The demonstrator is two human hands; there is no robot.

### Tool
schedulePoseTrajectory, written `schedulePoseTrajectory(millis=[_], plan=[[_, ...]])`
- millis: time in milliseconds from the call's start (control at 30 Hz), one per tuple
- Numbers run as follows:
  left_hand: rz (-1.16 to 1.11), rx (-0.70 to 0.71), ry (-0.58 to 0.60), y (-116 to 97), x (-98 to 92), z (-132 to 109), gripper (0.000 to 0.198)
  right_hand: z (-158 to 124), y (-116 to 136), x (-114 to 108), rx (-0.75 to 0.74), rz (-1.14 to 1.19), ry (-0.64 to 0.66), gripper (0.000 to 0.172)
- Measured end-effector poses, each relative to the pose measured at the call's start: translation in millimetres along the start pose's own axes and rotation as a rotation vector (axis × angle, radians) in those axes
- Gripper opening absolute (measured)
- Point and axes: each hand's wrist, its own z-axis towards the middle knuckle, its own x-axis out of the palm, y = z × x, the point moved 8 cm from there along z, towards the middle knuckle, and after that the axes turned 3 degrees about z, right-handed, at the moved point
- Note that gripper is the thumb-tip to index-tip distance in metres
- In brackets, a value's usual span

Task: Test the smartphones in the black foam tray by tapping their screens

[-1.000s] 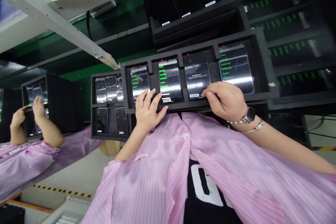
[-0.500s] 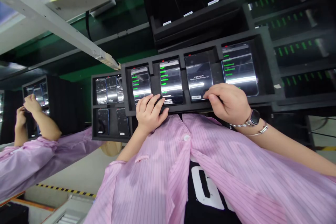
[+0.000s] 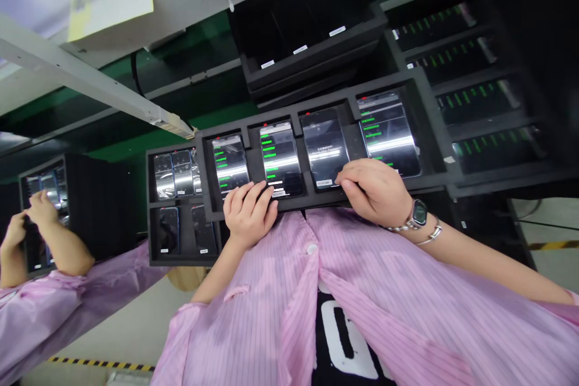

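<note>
In front of me lies a black tray [image 3: 325, 197] with several phones in its slots. My left hand [image 3: 250, 212] rests on its near rim, fingers spread, fingertips at the lower edge of a phone [image 3: 279, 157] with green lines on its screen. Left of that phone is another lit phone [image 3: 230, 163]. My right hand [image 3: 377, 192] is loosely curled, thumb and index tip at the lower right corner of a dark-screened phone [image 3: 323, 148] showing faint white text. No object shows in that hand. A wider phone [image 3: 389, 132] lies just beyond its knuckles.
A second tray of phones [image 3: 185, 253] adjoins on the left. Stacked black trays [image 3: 312, 66] stand behind, and more device rows [image 3: 486, 96] are at right. A metal beam [image 3: 99, 81] slants overhead. At far left, a co-worker's hands [image 3: 43, 211] are at another tray.
My view has shifted, so the trays and my hands appear lower and further left. Both hands keep nearly the same places against the tray.
</note>
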Motion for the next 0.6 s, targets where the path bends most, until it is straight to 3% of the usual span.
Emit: schedulePoseTrajectory(millis=[600], plan=[[-0.009, -0.009, -0.017, 0.3, 4.9, -3.7, 0.026, -0.8, -1.6, 0.4, -0.007, -0.001, 0.038, 0.010]])
